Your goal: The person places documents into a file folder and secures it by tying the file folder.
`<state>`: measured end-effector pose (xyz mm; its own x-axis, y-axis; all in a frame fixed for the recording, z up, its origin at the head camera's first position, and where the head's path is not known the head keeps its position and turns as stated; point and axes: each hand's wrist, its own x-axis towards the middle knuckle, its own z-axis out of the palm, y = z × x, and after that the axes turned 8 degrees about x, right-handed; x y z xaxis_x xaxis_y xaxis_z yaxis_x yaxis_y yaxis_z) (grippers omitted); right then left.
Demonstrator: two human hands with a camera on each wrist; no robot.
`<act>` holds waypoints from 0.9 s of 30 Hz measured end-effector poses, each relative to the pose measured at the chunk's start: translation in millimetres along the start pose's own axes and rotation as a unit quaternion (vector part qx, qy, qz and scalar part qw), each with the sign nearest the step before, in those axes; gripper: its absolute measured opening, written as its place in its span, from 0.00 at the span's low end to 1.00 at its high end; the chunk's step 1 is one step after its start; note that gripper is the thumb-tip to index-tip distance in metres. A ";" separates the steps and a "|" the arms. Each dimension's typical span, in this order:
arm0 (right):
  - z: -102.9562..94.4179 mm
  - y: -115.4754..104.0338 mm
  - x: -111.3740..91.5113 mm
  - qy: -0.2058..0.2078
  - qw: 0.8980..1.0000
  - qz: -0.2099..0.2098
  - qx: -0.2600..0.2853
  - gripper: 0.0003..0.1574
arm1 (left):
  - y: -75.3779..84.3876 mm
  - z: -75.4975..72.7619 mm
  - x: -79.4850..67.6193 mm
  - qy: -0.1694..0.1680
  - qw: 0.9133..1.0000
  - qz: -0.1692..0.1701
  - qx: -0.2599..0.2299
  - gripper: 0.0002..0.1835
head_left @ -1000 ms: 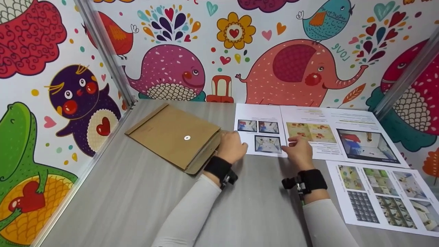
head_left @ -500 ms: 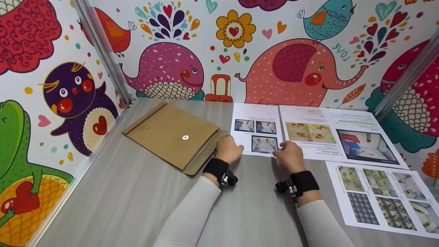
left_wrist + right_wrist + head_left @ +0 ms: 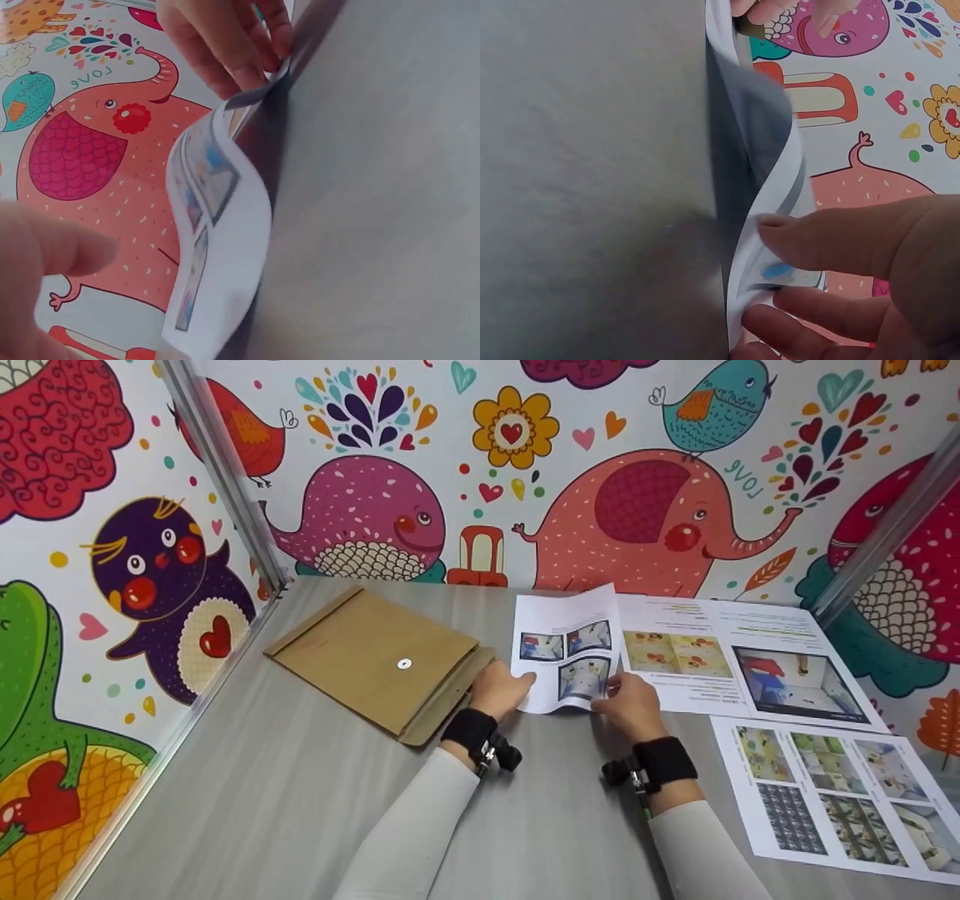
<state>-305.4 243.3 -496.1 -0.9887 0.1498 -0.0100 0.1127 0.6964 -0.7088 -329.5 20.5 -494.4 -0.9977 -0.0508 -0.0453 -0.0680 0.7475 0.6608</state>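
A printed sheet of paper (image 3: 541, 676) bows up off the table between my two hands, its near edge curving in the left wrist view. My right hand (image 3: 632, 706) pinches its lower right corner; in the right wrist view the thumb (image 3: 817, 238) lies on the printed face and the fingers are on the other side. By the sheet's left edge is my left hand (image 3: 498, 690). Its thumb (image 3: 71, 247) stands apart from the paper in the left wrist view. A brown envelope (image 3: 375, 660) with a white button lies left of that hand, its flap partly behind the hand.
Two printed sheets lie to the right: a wide upper sheet (image 3: 679, 690) and a lower sheet (image 3: 806, 780) of small photos. The grey table (image 3: 300, 802) meets cartoon-printed walls (image 3: 375, 510) at the back and left, with metal posts (image 3: 225, 472) at the corners.
The sheet between my hands lay flat and now bends upward, shifted a little nearer. My right hand has moved left onto its corner and taken hold. My left hand has barely moved.
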 end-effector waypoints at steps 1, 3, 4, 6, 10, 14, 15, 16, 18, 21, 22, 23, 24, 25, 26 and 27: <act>-0.1 0.1 0.2 -0.003 1.000 -0.002 -0.004 0.29 | -0.3 0.0 0.2 0.001 1.000 -0.001 -0.005 0.29; -0.8 0.1 0.7 -0.009 1.000 -0.011 -0.013 0.30 | -0.3 0.4 0.9 0.002 1.000 -0.008 -0.028 0.28; -1.1 0.5 0.8 -0.012 1.000 -0.014 -0.016 0.30 | -0.6 0.9 1.6 0.003 0.999 -0.012 -0.042 0.27; -2.3 1.6 0.7 -0.016 0.999 -0.024 -0.025 0.29 | -1.5 2.7 3.3 0.002 0.996 -0.018 -0.084 0.24; -4.8 5.2 -0.1 -0.017 0.998 -0.046 -0.048 0.21 | -5.5 7.2 6.3 -0.036 0.975 -0.050 -0.216 0.17; -4.3 5.7 -1.5 -0.007 0.995 -0.075 -0.068 0.16 | -8.0 8.8 8.1 -0.073 0.943 -0.094 -0.311 0.13; -3.7 5.4 -2.0 -0.004 0.994 -0.083 -0.075 0.15 | -8.2 8.7 8.0 -0.078 0.936 -0.102 -0.327 0.13; -3.1 4.6 -2.8 -0.002 0.993 -0.089 -0.080 0.14 | -8.4 8.7 8.1 -0.080 0.934 -0.106 -0.332 0.12; -1.9 3.4 -4.0 0.001 0.991 -0.100 -0.091 0.12 | -9.2 8.2 8.3 -0.086 0.930 -0.108 -0.342 0.11; -0.9 2.2 -4.6 0.000 0.988 -0.110 -0.104 0.10 | -10.5 8.5 8.8 -0.093 0.928 -0.097 -0.348 0.13; -0.8 2.0 -4.5 -0.002 0.988 -0.109 -0.105 0.09 | -11.0 8.9 9.1 -0.092 0.928 -0.093 -0.350 0.13; -0.6 1.8 -4.3 -0.005 0.988 -0.108 -0.106 0.09 | -11.5 9.4 9.2 -0.092 0.926 -0.088 -0.354 0.14; -0.6 1.5 -4.2 -0.009 0.989 -0.105 -0.105 0.08 | -11.9 9.9 9.5 -0.088 0.929 -0.081 -0.351 0.14; -0.5 1.4 -3.5 -0.013 0.989 -0.100 -0.104 0.08 | -12.3 10.3 9.6 -0.080 0.933 -0.072 -0.342 0.15; -0.6 1.3 -3.1 -0.017 0.990 -0.097 -0.102 0.09 | -12.6 11.1 9.6 -0.074 0.937 -0.063 -0.337 0.15; -0.8 1.4 -2.5 -0.022 0.990 -0.093 -0.099 0.09 | -12.6 11.7 9.6 -0.067 0.940 -0.051 -0.330 0.15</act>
<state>-302.7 244.5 -496.5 -0.9971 -0.0214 0.0728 -0.0579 0.8341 -0.5486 -338.2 18.3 -511.9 -0.9801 0.0166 -0.1977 -0.1922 0.1676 0.9669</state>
